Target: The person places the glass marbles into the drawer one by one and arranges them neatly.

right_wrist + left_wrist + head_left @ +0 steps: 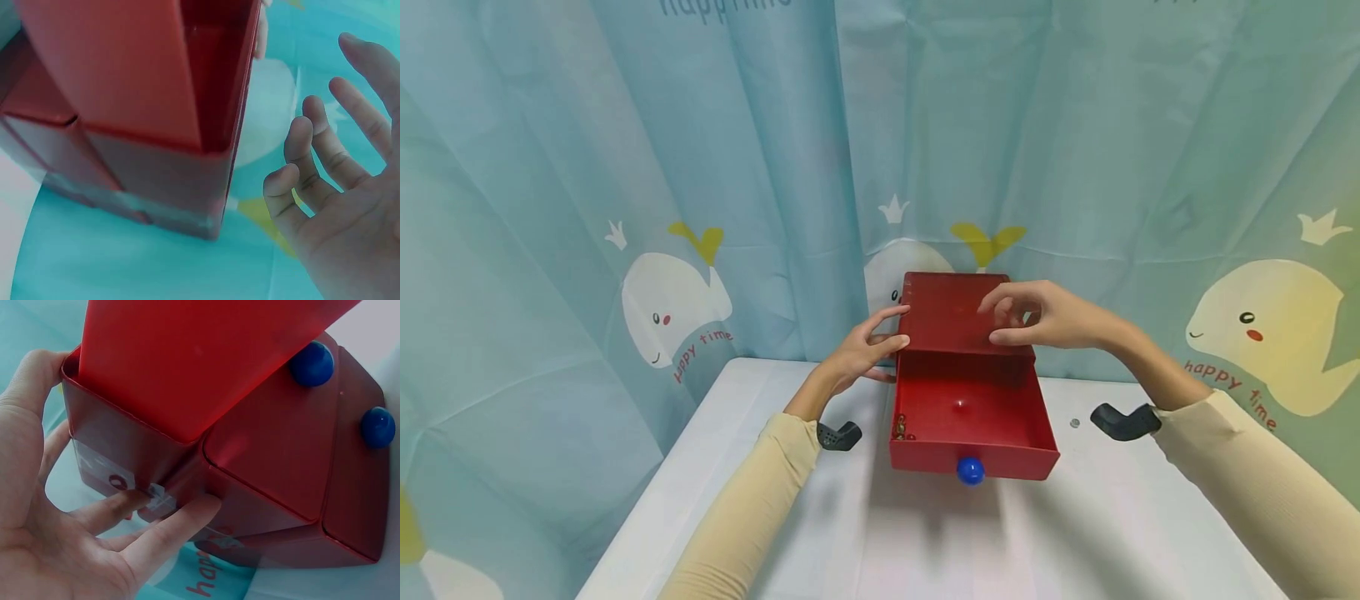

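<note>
A dark red chest of drawers stands at the far part of the table, its top drawer pulled out toward me. A blue ball knob sits on that drawer's front. Several small brownish-gold pieces lie in the drawer's near left corner. My left hand rests against the chest's left side with fingers spread; in the left wrist view the thumb is at the top edge. Over the right part of the chest's top hovers my right hand, fingers loosely bent and holding nothing.
Two lower drawers with blue knobs show closed in the left wrist view. A small round greyish thing lies on the white table right of the drawer. Behind the table hangs a blue whale-print curtain.
</note>
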Motion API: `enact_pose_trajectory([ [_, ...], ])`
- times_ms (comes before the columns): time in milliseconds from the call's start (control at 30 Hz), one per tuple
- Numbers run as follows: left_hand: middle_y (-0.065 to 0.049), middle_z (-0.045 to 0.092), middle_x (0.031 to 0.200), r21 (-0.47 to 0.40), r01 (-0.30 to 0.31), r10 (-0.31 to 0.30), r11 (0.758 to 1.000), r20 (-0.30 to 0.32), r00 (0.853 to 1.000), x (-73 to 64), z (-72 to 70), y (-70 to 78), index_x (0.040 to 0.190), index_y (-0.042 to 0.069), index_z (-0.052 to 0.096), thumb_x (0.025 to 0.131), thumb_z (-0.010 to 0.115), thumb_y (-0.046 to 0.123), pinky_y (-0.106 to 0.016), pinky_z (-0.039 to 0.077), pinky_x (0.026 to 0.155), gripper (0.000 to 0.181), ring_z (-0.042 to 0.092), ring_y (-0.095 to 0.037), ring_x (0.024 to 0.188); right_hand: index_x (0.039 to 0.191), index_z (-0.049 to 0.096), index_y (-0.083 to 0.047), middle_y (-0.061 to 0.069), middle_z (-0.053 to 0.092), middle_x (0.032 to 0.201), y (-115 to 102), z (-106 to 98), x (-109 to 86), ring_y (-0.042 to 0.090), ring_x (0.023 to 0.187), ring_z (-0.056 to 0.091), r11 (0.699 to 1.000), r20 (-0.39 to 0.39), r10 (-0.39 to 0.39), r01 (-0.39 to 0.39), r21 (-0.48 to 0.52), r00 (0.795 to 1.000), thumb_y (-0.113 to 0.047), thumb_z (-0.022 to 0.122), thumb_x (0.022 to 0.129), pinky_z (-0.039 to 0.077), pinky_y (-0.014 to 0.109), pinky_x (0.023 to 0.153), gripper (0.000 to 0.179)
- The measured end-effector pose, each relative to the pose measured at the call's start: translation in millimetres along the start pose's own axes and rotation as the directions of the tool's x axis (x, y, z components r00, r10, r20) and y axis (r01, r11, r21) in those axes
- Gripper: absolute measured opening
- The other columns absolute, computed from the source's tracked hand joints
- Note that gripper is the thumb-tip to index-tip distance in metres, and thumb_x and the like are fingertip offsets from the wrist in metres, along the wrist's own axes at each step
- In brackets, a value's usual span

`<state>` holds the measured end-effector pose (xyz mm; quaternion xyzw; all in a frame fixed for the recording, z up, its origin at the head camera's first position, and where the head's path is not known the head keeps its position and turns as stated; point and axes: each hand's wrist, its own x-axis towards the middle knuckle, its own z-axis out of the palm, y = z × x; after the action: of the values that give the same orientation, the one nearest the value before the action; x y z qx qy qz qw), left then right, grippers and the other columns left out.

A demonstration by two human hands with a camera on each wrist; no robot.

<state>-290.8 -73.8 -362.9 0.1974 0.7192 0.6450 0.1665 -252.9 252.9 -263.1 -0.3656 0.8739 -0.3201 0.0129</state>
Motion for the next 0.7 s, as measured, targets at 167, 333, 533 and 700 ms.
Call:
enact_pose_trajectory([
  [167, -0.016, 0.055, 0.146, -0.004, -0.001, 0.001, 1.0, 0.001, 1.0, -0.1, -0.2, -1.2, 0.154, 0.038, 0.044, 0.1, 0.068, 0.031, -0.054, 0.06, 0.086, 0.059, 0.06, -0.035, 0.126, 0.126, 0.066, -0.008, 0.005, 0.066, 0.095, 9.5, -6.6, -17.8, 0.022, 0.082, 0.066, 0.999, -0.037, 0.035, -0.034, 0.027, 0.999, -0.017, 0.078, 0.092, 0.06, 0.034, 0.07, 0.037],
  [333, -0.016, 0.056, 0.145, -0.003, -0.005, 0.005, 1.0, 0.002, 1.0, 0.5, 0.3, -1.2, 0.154, 0.038, 0.044, 0.1, 0.067, 0.031, -0.054, 0.059, 0.086, 0.059, 0.06, -0.035, 0.125, 0.128, 0.065, -0.008, 0.006, 0.068, 0.095, 19.1, -11.6, -36.3, 0.023, 0.079, 0.068, 0.997, -0.09, 0.058, -0.054, 0.055, 0.994, -0.013, 0.077, 0.092, 0.06, 0.033, 0.068, 0.038],
  [533, -0.017, 0.056, 0.144, -0.001, -0.011, 0.011, 1.0, -0.006, 1.0, 1.0, -0.3, -0.5, 0.154, 0.037, 0.044, 0.101, 0.066, 0.028, -0.055, 0.059, 0.086, 0.057, 0.061, -0.036, 0.124, 0.128, 0.065, -0.017, 0.005, 0.069, 0.096, 30.0, -12.9, -52.3, 0.023, 0.079, 0.068, 0.992, -0.129, 0.111, -0.102, 0.076, 0.985, -0.016, 0.078, 0.093, 0.058, 0.031, 0.066, 0.038],
  [700, -0.017, 0.056, 0.144, 0.005, -0.012, 0.012, 1.0, -0.002, 1.0, 1.1, 0.3, -1.5, 0.154, 0.037, 0.044, 0.101, 0.066, 0.029, -0.055, 0.059, 0.086, 0.058, 0.061, -0.036, 0.124, 0.129, 0.065, -0.016, 0.006, 0.068, 0.096, 39.9, -6.7, -62.7, 0.023, 0.079, 0.068, 0.988, -0.149, 0.137, -0.125, 0.088, 0.979, -0.017, 0.077, 0.093, 0.056, 0.03, 0.064, 0.037],
])
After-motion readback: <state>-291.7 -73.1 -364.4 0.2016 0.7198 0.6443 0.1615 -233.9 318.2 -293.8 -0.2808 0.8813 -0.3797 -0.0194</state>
